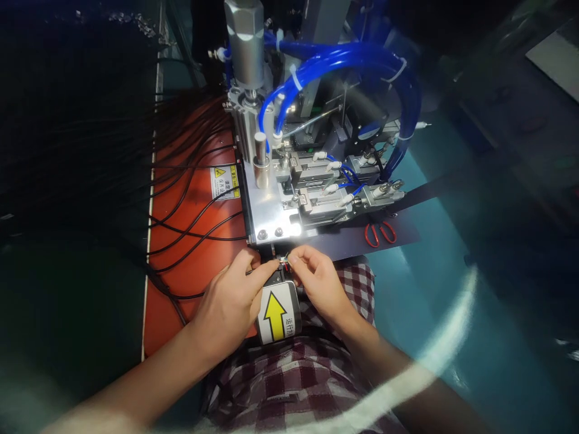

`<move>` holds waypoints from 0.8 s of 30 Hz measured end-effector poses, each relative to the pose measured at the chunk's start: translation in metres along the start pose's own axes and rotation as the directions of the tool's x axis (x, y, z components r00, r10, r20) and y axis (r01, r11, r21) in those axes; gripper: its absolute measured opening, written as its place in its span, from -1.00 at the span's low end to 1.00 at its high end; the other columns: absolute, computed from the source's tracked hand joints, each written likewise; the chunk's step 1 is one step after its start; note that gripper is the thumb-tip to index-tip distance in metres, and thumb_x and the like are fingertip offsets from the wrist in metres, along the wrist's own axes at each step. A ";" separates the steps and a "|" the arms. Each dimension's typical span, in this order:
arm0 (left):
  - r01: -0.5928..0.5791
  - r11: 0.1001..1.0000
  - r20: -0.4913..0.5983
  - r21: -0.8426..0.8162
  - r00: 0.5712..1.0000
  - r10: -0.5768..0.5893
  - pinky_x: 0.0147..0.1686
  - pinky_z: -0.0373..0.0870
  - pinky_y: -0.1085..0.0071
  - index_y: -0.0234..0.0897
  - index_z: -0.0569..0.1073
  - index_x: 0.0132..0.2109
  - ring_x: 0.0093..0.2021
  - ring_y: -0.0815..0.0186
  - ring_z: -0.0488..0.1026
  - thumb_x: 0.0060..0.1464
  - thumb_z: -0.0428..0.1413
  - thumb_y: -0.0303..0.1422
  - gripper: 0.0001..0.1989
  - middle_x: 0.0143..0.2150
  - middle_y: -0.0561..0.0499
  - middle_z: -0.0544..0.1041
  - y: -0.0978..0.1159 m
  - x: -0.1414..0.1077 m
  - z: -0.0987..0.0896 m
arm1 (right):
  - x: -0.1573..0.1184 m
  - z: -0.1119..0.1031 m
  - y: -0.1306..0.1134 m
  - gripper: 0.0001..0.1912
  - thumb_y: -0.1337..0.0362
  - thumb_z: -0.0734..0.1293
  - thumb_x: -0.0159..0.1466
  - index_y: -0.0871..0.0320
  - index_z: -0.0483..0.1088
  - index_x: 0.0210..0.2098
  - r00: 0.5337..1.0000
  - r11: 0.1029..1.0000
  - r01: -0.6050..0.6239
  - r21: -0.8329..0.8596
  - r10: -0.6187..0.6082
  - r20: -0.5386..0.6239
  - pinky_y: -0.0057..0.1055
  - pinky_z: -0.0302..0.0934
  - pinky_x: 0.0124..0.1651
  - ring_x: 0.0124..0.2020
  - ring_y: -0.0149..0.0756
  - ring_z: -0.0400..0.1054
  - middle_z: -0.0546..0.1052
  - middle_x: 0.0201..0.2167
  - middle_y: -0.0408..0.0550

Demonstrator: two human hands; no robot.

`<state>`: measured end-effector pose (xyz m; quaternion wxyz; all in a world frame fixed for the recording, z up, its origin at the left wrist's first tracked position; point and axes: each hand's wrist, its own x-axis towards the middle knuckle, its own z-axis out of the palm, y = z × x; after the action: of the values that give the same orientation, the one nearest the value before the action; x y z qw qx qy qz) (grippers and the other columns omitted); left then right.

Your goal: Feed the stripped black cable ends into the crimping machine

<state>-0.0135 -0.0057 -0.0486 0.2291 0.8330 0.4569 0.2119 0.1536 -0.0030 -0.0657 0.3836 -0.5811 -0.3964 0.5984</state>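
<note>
My left hand (230, 292) is closed at the front edge of a metal machine (271, 211), thumb and forefinger pressed on the end of a cable. A black cable (190, 296) runs in under this hand from the left. Thin coloured wires (284, 261) stick out at the thumb tip, a red one among them. My right hand (319, 282) pinches these wires between thumb and forefinger, close beside the left thumb. The fingers partly hide the wire ends. Just below both hands is a white label with a yellow arrow (275, 313) on a curved part.
Several black cables (194, 232) spread over the orange-red surface (181, 325) at left. Blue air hoses (335, 57) loop above the machine's cylinders (325, 202). Red-handled scissors (380, 234) lie on a dark plate to the right. A checkered cloth (289, 380) covers my lap.
</note>
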 end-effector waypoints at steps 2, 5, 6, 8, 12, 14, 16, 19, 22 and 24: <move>-0.010 1.000 0.002 0.019 1.000 0.010 -0.38 0.36 0.41 -0.32 0.42 0.02 -0.33 0.30 0.36 0.11 -0.07 -0.59 -0.64 -0.25 -0.07 0.31 0.000 0.000 0.000 | -0.001 0.001 -0.001 -0.80 0.20 0.25 0.21 0.16 0.23 -0.48 0.999 0.998 -0.051 0.024 0.051 0.015 -0.48 -0.02 -0.56 -0.62 -0.45 0.06 0.21 -0.65 -0.27; -0.023 0.998 -0.007 0.053 1.000 0.023 -0.36 0.39 0.37 -0.35 0.43 -0.01 -0.30 0.25 0.38 0.11 -0.06 -0.58 -0.67 -0.25 -0.09 0.34 0.001 0.000 -0.001 | -0.001 0.002 0.000 -0.81 0.21 0.25 0.20 0.16 0.24 -0.48 0.999 0.999 -0.014 -0.037 0.013 -0.035 -0.48 0.00 -0.54 -0.60 -0.45 0.08 0.24 -0.63 -0.26; -0.027 0.997 -0.009 0.067 1.000 0.028 -0.35 0.40 0.36 -0.36 0.44 -0.01 -0.30 0.24 0.39 0.11 -0.05 -0.58 -0.68 -0.25 -0.10 0.35 0.001 0.000 -0.001 | -0.001 0.002 0.000 -0.82 0.21 0.26 0.20 0.16 0.25 -0.48 0.998 0.997 0.011 -0.074 -0.016 -0.062 -0.48 0.00 -0.53 -0.59 -0.45 0.09 0.25 -0.61 -0.25; -0.031 0.995 -0.003 0.099 1.000 0.031 -0.35 0.42 0.32 -0.37 0.44 -0.02 -0.29 0.21 0.40 0.11 -0.05 -0.56 -0.69 -0.26 -0.11 0.36 0.002 0.001 -0.001 | 0.000 0.001 0.001 -0.82 0.22 0.26 0.19 0.16 0.26 -0.48 0.997 0.995 0.020 -0.101 -0.028 -0.077 -0.48 0.00 -0.52 -0.59 -0.46 0.10 0.26 -0.61 -0.25; -0.027 0.990 0.029 0.138 0.999 0.023 -0.35 0.43 0.28 -0.36 0.43 -0.02 -0.29 0.18 0.40 0.11 -0.04 -0.55 -0.69 -0.25 -0.12 0.36 0.003 0.003 -0.002 | 0.004 -0.005 0.002 -0.78 0.19 0.24 0.20 0.17 0.26 -0.50 0.991 0.993 -0.114 0.039 0.111 0.070 -0.50 -0.05 -0.57 -0.66 -0.48 0.05 0.22 -0.71 -0.29; -0.030 0.990 0.031 0.136 0.999 0.026 -0.36 0.44 0.29 -0.36 0.42 -0.02 -0.30 0.19 0.40 0.11 -0.05 -0.56 -0.69 -0.25 -0.12 0.36 0.003 0.004 -0.002 | 0.004 -0.008 0.002 -0.78 0.17 0.25 0.20 0.18 0.27 -0.49 0.994 0.994 -0.100 0.038 0.098 0.049 -0.50 -0.06 -0.58 -0.67 -0.49 0.05 0.23 -0.69 -0.28; -0.032 0.992 0.023 0.126 0.999 0.030 -0.36 0.43 0.31 -0.35 0.42 -0.02 -0.30 0.20 0.40 0.11 -0.06 -0.58 -0.69 -0.25 -0.11 0.35 0.002 0.004 -0.002 | 0.003 -0.008 0.002 -0.81 0.17 0.27 0.20 0.18 0.32 -0.42 0.999 0.999 -0.011 -0.037 0.009 -0.036 -0.49 -0.03 -0.59 -0.65 -0.47 0.08 0.27 -0.62 -0.25; -0.033 0.994 0.009 0.105 0.999 0.032 -0.36 0.42 0.32 -0.35 0.42 -0.02 -0.30 0.21 0.39 0.12 -0.08 -0.58 -0.68 -0.26 -0.10 0.35 0.002 0.003 -0.001 | 0.001 -0.004 0.001 -0.85 0.19 0.28 0.21 0.16 0.36 -0.35 0.983 0.972 0.149 -0.183 -0.165 -0.076 -0.47 0.02 -0.54 -0.60 -0.44 0.11 0.32 -0.55 -0.20; -0.029 0.995 -0.004 0.095 1.000 0.030 -0.39 0.42 0.32 -0.35 0.42 -0.02 -0.31 0.21 0.38 0.12 -0.08 -0.57 -0.68 -0.27 -0.10 0.34 0.001 0.002 0.000 | -0.002 0.000 -0.003 -0.87 0.25 0.26 0.22 0.15 0.35 -0.42 0.953 0.906 0.254 -0.338 -0.293 -0.071 -0.44 0.07 -0.47 -0.56 -0.41 0.15 0.35 -0.53 -0.17; -0.024 0.995 -0.005 0.101 1.000 0.025 -0.40 0.41 0.31 -0.34 0.42 -0.03 -0.33 0.21 0.38 0.12 -0.09 -0.57 -0.68 -0.28 -0.10 0.33 0.001 0.003 0.001 | -0.002 0.001 -0.004 -0.87 0.27 0.25 0.22 0.15 0.34 -0.44 0.935 0.867 0.287 -0.408 -0.346 -0.075 -0.42 0.09 -0.39 -0.50 -0.38 0.19 0.37 -0.49 -0.14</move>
<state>-0.0113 -0.0040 -0.0484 0.1825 0.8484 0.4574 0.1940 0.1522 -0.0038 -0.0612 0.3809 -0.6148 -0.5686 0.3920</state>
